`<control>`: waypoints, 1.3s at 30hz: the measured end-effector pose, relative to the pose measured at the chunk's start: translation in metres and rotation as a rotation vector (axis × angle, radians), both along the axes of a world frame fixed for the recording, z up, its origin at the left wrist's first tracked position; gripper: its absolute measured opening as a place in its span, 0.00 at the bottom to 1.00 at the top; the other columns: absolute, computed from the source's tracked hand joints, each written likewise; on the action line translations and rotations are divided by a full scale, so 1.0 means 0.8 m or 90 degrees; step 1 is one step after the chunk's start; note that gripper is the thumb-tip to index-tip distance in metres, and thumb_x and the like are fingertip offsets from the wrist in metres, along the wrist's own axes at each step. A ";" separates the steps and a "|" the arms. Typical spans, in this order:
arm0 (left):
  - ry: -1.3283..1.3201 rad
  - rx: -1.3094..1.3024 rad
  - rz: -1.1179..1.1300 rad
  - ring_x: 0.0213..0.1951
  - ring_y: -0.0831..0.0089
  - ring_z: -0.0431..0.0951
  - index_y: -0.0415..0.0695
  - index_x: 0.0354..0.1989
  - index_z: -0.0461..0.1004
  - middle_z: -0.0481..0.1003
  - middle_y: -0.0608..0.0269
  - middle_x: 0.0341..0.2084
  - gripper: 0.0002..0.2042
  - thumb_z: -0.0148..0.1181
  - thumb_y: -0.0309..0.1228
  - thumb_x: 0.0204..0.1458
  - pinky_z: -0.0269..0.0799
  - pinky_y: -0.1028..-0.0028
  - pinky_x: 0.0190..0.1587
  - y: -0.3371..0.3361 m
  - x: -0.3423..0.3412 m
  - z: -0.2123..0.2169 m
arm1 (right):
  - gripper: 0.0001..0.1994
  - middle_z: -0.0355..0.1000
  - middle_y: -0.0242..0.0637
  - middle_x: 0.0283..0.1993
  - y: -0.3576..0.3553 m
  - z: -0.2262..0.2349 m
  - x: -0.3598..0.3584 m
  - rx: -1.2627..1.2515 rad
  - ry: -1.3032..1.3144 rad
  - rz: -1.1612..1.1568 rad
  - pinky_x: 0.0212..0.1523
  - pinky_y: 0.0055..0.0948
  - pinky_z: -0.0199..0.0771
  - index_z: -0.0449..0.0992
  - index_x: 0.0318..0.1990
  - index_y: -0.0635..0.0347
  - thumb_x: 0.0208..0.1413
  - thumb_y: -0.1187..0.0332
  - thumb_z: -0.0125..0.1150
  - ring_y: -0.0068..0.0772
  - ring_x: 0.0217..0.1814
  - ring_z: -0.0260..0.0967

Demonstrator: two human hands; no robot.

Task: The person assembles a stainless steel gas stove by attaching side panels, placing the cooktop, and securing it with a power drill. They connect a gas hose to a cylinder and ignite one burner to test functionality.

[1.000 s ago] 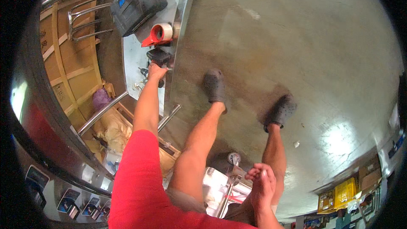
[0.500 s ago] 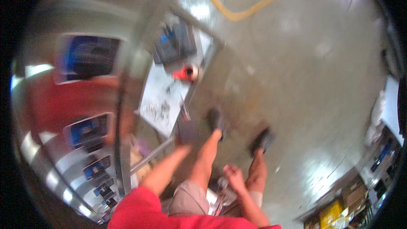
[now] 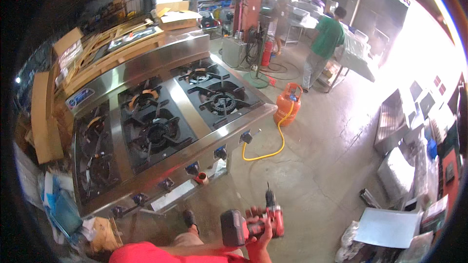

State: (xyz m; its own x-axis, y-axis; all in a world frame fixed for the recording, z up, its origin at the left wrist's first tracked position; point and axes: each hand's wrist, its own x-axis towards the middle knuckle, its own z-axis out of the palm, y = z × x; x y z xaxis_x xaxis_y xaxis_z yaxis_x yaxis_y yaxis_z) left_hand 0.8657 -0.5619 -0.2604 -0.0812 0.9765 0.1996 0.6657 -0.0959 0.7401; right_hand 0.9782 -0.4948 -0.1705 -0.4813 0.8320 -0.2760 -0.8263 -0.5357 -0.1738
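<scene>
Red drill [image 3: 278, 223], gripped in right hand [image 3: 263, 239]

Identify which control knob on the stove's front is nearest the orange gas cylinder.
The end knob, farthest right on the front of the stove; every other knob sits farther left, farther from the orange gas cylinder.

Lower centre — the drill [image 3: 276, 223] partly hides the right hand [image 3: 263, 240]; the shirt [image 3: 146, 254] is cut off by the bottom edge.

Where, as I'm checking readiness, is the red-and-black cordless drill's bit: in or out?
In: the thin dark bit projects from the black chuck of the red-and-black cordless drill.
</scene>
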 end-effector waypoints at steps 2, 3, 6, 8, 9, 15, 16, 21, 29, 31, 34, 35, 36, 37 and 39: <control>0.102 0.099 -0.020 0.59 0.55 0.71 0.45 0.66 0.62 0.71 0.51 0.58 0.31 0.62 0.40 0.53 0.68 0.62 0.60 -0.022 -0.024 0.041 | 0.23 0.69 0.47 0.56 0.009 0.053 -0.008 0.074 -0.185 0.081 0.53 0.42 0.74 0.65 0.60 0.57 0.58 0.65 0.58 0.41 0.53 0.71; 0.147 0.139 -0.015 0.59 0.55 0.71 0.45 0.67 0.61 0.70 0.52 0.58 0.32 0.62 0.40 0.54 0.68 0.62 0.60 -0.041 -0.044 0.059 | 0.23 0.70 0.48 0.56 0.011 0.073 -0.017 0.124 -0.192 0.127 0.54 0.42 0.73 0.66 0.59 0.58 0.57 0.66 0.59 0.43 0.53 0.71; 0.135 0.138 0.042 0.60 0.56 0.70 0.45 0.68 0.60 0.69 0.52 0.60 0.32 0.61 0.40 0.56 0.68 0.62 0.60 -0.117 -0.131 0.106 | 0.22 0.72 0.46 0.53 0.024 0.122 -0.062 0.395 -0.398 0.072 0.52 0.42 0.73 0.67 0.59 0.58 0.57 0.65 0.59 0.40 0.50 0.73; -0.047 0.069 0.090 0.50 0.53 0.78 0.43 0.62 0.68 0.76 0.50 0.52 0.27 0.64 0.35 0.54 0.74 0.61 0.54 -0.182 -0.200 0.140 | 0.22 0.72 0.45 0.51 0.033 0.154 -0.106 0.536 -0.501 0.100 0.49 0.40 0.73 0.68 0.59 0.59 0.57 0.65 0.59 0.38 0.48 0.73; -0.041 0.070 0.148 0.49 0.53 0.79 0.43 0.61 0.69 0.77 0.50 0.50 0.25 0.64 0.34 0.54 0.74 0.61 0.53 -0.210 -0.235 0.157 | 0.22 0.72 0.44 0.50 0.029 0.165 -0.134 0.594 -0.545 0.107 0.47 0.38 0.73 0.68 0.59 0.59 0.57 0.65 0.59 0.37 0.47 0.73; -0.011 0.175 0.423 0.45 0.58 0.81 0.43 0.51 0.76 0.80 0.55 0.43 0.15 0.62 0.31 0.55 0.74 0.62 0.49 -0.340 -0.380 0.251 | 0.21 0.73 0.40 0.44 -0.024 0.211 -0.304 0.957 -0.733 0.224 0.35 0.30 0.75 0.71 0.58 0.59 0.59 0.65 0.59 0.30 0.41 0.73; 0.003 0.177 0.476 0.44 0.59 0.81 0.43 0.48 0.77 0.80 0.56 0.42 0.13 0.62 0.31 0.55 0.75 0.63 0.48 -0.362 -0.398 0.261 | 0.20 0.73 0.39 0.44 -0.037 0.212 -0.330 1.062 -0.717 0.224 0.34 0.28 0.75 0.71 0.58 0.59 0.59 0.65 0.59 0.29 0.40 0.73; 0.061 0.194 0.651 0.40 0.59 0.81 0.44 0.44 0.78 0.81 0.59 0.38 0.09 0.61 0.28 0.55 0.73 0.65 0.43 -0.438 -0.487 0.282 | 0.22 0.72 0.30 0.37 -0.088 0.236 -0.428 0.936 -0.756 0.431 0.25 0.19 0.71 0.69 0.60 0.58 0.58 0.69 0.60 0.18 0.31 0.69; 0.255 -0.009 0.588 0.58 0.59 0.70 0.46 0.44 0.78 0.76 0.58 0.45 0.13 0.62 0.38 0.53 0.48 0.48 0.66 -0.426 -0.602 0.245 | 0.21 0.76 0.35 0.43 -0.112 0.257 -0.548 1.243 -0.693 0.571 0.44 0.29 0.75 0.72 0.57 0.61 0.55 0.71 0.64 0.26 0.40 0.73; 0.317 -0.035 0.527 0.62 0.57 0.64 0.45 0.44 0.78 0.72 0.57 0.50 0.14 0.61 0.39 0.54 0.44 0.46 0.68 -0.406 -0.633 0.231 | 0.21 0.76 0.36 0.45 -0.126 0.263 -0.571 1.058 -0.680 0.696 0.48 0.31 0.74 0.72 0.56 0.62 0.55 0.70 0.65 0.28 0.44 0.73; 0.367 -0.084 0.471 0.65 0.55 0.59 0.46 0.44 0.76 0.67 0.57 0.53 0.14 0.61 0.40 0.53 0.41 0.46 0.69 -0.386 -0.653 0.213 | 0.20 0.76 0.33 0.43 -0.140 0.275 -0.613 0.871 -0.772 0.913 0.47 0.29 0.73 0.73 0.55 0.61 0.54 0.69 0.66 0.24 0.43 0.71; 0.371 -0.129 0.447 0.65 0.54 0.58 0.47 0.44 0.76 0.66 0.58 0.53 0.14 0.61 0.40 0.53 0.41 0.46 0.69 -0.382 -0.658 0.208 | 0.20 0.76 0.31 0.42 -0.144 0.279 -0.626 0.913 -0.774 0.943 0.46 0.28 0.72 0.74 0.54 0.61 0.54 0.68 0.66 0.23 0.43 0.70; 0.354 -0.122 0.448 0.65 0.54 0.57 0.46 0.45 0.75 0.64 0.56 0.53 0.14 0.59 0.39 0.53 0.40 0.46 0.70 -0.381 -0.658 0.205 | 0.20 0.76 0.31 0.41 -0.150 0.279 -0.637 0.977 -0.750 0.945 0.46 0.28 0.72 0.74 0.54 0.60 0.54 0.68 0.66 0.22 0.42 0.70; 0.351 -0.097 0.463 0.65 0.54 0.57 0.46 0.45 0.75 0.64 0.57 0.53 0.14 0.59 0.38 0.52 0.40 0.45 0.70 -0.381 -0.660 0.201 | 0.19 0.76 0.30 0.40 -0.155 0.279 -0.647 1.020 -0.776 0.958 0.45 0.28 0.72 0.74 0.54 0.60 0.54 0.67 0.66 0.22 0.42 0.70; 0.334 -0.051 0.490 0.65 0.54 0.56 0.46 0.44 0.75 0.64 0.57 0.54 0.14 0.59 0.36 0.52 0.40 0.45 0.70 -0.382 -0.658 0.196 | 0.19 0.76 0.31 0.40 -0.160 0.279 -0.660 1.075 -0.705 0.943 0.45 0.29 0.72 0.75 0.53 0.60 0.55 0.66 0.66 0.21 0.41 0.69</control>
